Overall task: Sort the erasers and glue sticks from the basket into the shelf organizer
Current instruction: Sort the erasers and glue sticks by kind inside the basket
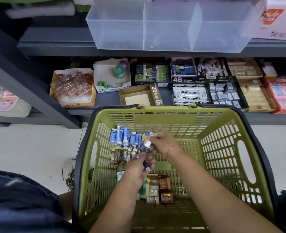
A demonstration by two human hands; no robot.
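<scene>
While both hands work inside basket (222, 148), I log: right hand (164, 143) pinching blue-white eraser (147, 140); left hand (137, 169) gripping small purple item (146, 165). Advice: gather one kind only, then lift to shelf organizer (118, 34) on upper shelf, single compartment.

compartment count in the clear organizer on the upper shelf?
3, side by side in the clear organizer: left compartment, middle compartment, right compartment. The frame cuts off its back, so any rear divisions would be hidden.
</scene>
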